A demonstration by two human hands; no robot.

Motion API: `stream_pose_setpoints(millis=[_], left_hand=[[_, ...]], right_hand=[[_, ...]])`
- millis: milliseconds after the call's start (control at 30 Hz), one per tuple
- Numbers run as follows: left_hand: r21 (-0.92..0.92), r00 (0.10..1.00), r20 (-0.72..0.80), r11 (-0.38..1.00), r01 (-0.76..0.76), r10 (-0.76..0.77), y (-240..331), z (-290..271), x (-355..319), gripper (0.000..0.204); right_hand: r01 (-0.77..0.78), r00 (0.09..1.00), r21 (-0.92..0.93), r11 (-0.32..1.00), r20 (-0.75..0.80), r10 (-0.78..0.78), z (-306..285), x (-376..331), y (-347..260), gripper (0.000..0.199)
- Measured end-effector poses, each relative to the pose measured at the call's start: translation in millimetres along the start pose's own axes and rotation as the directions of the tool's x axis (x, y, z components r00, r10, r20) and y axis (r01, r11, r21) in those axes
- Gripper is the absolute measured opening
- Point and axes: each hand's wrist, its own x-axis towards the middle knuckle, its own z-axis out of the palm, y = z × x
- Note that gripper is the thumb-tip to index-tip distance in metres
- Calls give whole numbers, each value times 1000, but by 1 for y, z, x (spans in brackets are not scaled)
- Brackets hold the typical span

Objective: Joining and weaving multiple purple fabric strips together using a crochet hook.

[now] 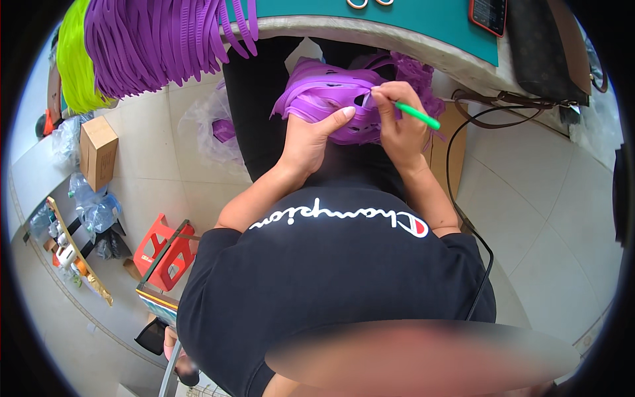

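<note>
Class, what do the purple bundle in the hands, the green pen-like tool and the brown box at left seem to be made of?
Purple bundle: probably soft rubber or silicone, satin sheen; its thin strips curve and overlap.
Green pen-like tool: likely hard plastic, smooth; straight, evenly coloured barrel.
Brown box: likely cardboard, matte; flat tan faces, crisp edges.

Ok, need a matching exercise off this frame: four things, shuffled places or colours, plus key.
Things:
1. pen-like tool
2. phone
3. stool
4. purple bundle

Places or colours:
A. red
B. held in the left hand
C. on the green tabletop
D. held in the right hand

Pairs: 1-D, 2-C, 3-A, 4-B
</note>
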Motion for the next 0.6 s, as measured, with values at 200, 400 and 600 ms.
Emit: stream_pose_setpoints(millis=[200, 400, 600], left_hand=[[-55, 997, -39, 996, 72, -74, 0, -2, 1, 27], [-14, 1000, 9, 1000, -2, 2, -5, 0, 1, 26], [84, 998, 16, 995, -54, 53, -10, 3, 2, 25]], right_hand=[[-455, 889, 511, 729, 312, 335, -13, -6, -4, 17], [-76, 995, -75, 994, 59, 80, -1, 1, -13, 10], [-96, 995, -152, 984, -49, 89, 6, -8, -2, 11]])
